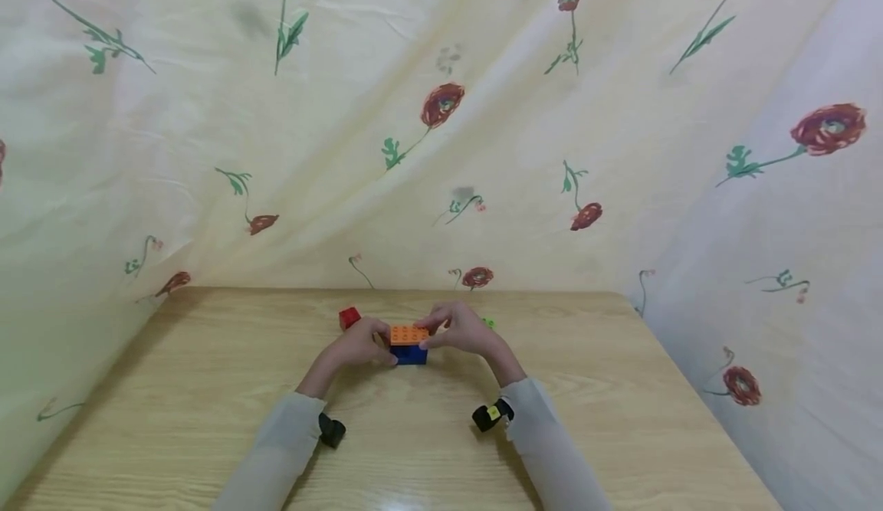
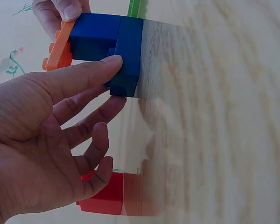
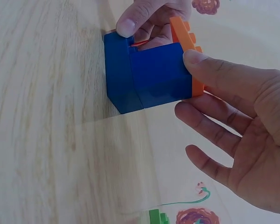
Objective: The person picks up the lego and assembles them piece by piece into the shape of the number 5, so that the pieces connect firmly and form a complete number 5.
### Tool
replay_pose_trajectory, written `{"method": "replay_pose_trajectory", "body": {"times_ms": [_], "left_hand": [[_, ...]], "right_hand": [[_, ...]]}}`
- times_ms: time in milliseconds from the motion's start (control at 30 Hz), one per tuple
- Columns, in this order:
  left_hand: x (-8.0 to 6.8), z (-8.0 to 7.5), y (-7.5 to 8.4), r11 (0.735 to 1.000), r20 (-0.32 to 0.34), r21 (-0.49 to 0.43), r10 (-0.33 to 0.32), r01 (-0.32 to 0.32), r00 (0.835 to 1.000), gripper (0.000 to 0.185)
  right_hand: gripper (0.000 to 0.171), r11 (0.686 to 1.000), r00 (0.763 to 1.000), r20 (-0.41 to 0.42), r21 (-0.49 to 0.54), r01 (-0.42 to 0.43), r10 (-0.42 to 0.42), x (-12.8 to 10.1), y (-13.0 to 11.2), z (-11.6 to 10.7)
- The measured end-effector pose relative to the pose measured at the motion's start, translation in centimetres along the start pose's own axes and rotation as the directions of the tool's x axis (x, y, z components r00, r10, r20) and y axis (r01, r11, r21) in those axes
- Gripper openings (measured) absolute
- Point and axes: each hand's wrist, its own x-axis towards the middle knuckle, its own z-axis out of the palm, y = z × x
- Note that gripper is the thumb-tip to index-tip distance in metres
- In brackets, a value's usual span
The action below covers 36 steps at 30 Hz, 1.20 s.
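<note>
Two blue toy building bricks stand stacked on the table, the lower blue brick (image 2: 129, 51) under the upper blue brick (image 3: 161, 72). On top lies a thin orange brick (image 1: 408, 334) with studs, which reaches past the upper blue brick on the left hand's side. My left hand (image 1: 362, 344) pinches the lower blue brick, its thumb (image 2: 91, 74) along the near face. From the other side, my right hand (image 1: 461, 329) pinches the orange brick, with the thumb (image 3: 224, 70) at its joint with the upper blue brick.
A red brick (image 1: 349, 317) sits on the wooden table (image 1: 207, 388), behind my left hand. Behind my right hand a green brick (image 1: 488, 322) is partly hidden. A flowered cloth (image 1: 386, 220) hangs along the table's back edge.
</note>
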Motion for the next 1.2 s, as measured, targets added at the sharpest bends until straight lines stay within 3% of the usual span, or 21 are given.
{"method": "replay_pose_trajectory", "body": {"times_ms": [400, 667, 1200], "left_hand": [[0.05, -0.32, 0.25, 1.0, -0.024, 0.022, -0.001, 0.002, 1.0, 0.018], [-0.07, 0.19, 0.28, 0.999, -0.023, 0.021, -0.036, 0.037, 0.999, 0.018], [-0.39, 0.44, 0.53, 0.998, -0.026, 0.067, -0.018, 0.019, 1.0, 0.02]], "right_hand": [[0.032, 1.0, 1.0, 0.005, -0.031, 0.002, -0.002, 0.31, -0.65, -0.32], [0.031, 1.0, 1.0, 0.0, 0.014, -0.004, 0.004, 0.1, 0.16, -0.05], [0.028, 1.0, 1.0, -0.002, -0.026, -0.016, 0.016, -0.15, -0.18, 0.12]]}}
